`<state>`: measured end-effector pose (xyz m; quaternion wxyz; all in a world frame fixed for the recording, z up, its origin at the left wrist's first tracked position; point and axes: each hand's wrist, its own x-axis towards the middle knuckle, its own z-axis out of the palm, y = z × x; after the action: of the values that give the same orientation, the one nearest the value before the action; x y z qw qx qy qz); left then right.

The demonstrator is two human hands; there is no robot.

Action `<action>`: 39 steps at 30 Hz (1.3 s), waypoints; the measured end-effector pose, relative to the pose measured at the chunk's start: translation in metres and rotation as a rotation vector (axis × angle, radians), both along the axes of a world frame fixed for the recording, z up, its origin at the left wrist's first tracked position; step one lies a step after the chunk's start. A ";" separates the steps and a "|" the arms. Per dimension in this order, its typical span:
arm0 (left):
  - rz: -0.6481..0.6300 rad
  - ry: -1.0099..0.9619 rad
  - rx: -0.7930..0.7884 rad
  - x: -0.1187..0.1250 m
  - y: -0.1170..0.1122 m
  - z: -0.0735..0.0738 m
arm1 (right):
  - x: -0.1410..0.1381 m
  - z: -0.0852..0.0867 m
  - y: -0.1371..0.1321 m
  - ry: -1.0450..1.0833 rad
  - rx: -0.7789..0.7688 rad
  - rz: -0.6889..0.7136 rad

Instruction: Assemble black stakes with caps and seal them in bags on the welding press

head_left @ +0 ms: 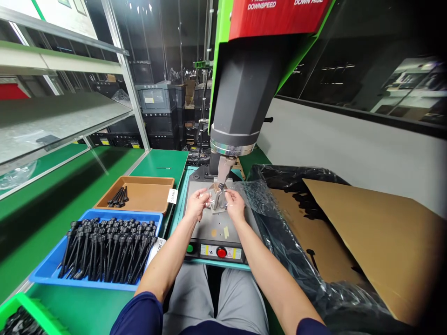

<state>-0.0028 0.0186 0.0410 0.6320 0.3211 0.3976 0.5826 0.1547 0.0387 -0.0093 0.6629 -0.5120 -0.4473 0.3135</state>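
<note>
Blue tray [49,268] of black stemmed parts [104,251] is sitting on the green tabletop [73,304], then the left hand [198,204] is hovering, fingers bent, beside a metal fixture [218,211]. That's standing under the press tip [225,170], right hand [236,204] flanking it; can't tell if either's gripping anything.

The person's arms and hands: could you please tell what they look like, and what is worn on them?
The left hand and right hand are bare, without gloves. Both forearms are bare too, with no watch or bracelet visible. Dark navy-blue sleeves end near the elbows.
</note>
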 end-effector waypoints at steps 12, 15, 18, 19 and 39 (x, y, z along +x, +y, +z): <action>0.009 0.013 0.033 0.005 0.011 0.004 | 0.002 0.020 0.031 -0.401 0.013 -0.009; 0.017 0.018 0.030 0.005 0.013 0.004 | 0.002 0.025 0.032 -0.422 0.058 -0.029; 0.025 0.030 0.026 0.005 0.013 0.002 | 0.001 0.030 0.029 -0.419 0.136 -0.057; 0.029 0.034 0.024 0.005 0.013 0.002 | 0.000 0.031 0.027 -0.417 0.147 -0.065; 0.142 0.019 -0.082 0.005 -0.004 -0.015 | 0.018 -0.007 -0.091 0.235 -0.288 0.261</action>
<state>0.0026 0.0142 0.0265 0.5978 0.2713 0.4489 0.6062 0.1726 -0.0525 -0.0163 0.5843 -0.4992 -0.3803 0.5146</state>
